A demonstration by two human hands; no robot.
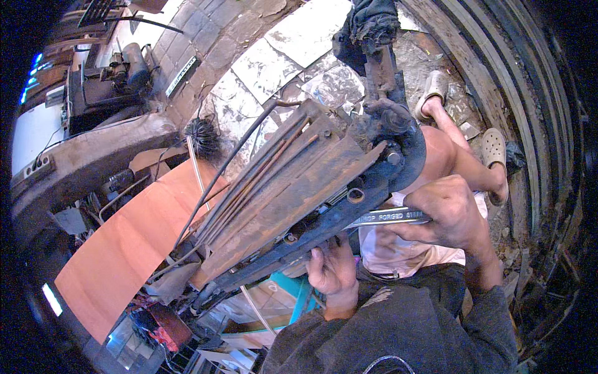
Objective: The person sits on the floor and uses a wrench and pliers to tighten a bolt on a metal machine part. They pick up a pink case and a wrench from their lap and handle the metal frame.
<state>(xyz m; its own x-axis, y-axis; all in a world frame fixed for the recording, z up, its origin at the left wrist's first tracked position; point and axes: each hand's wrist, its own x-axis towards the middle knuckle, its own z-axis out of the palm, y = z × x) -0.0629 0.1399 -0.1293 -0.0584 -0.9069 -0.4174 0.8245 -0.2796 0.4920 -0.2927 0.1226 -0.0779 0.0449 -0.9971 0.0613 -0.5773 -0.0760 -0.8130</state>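
My right hand (pixel 445 212) grips a silver wrench (pixel 389 217), whose far end runs in under a dark, grimy steel beam (pixel 293 235) on a rusty metal machine (pixel 261 206). My left hand (pixel 333 274) is curled up against the underside of that beam, left of the wrench, its fingertips partly hidden; I cannot make out what they hold. Just above the wrench a short metal ring (pixel 355 195) sticks out of the beam. A bolted pivot joint (pixel 392 156) with a dark cloth (pixel 367 28) at its top forms the machine's upper end.
An orange sheet (pixel 131 243) and thin rods lean at the left. Behind stand a compressor (pixel 124 68) and a low concrete ledge (pixel 93 134). Dirty white tiles (pixel 305 25) lie on the floor. My legs (pixel 461 168) in beige clogs stretch rightward beside long dark rails (pixel 529 124).
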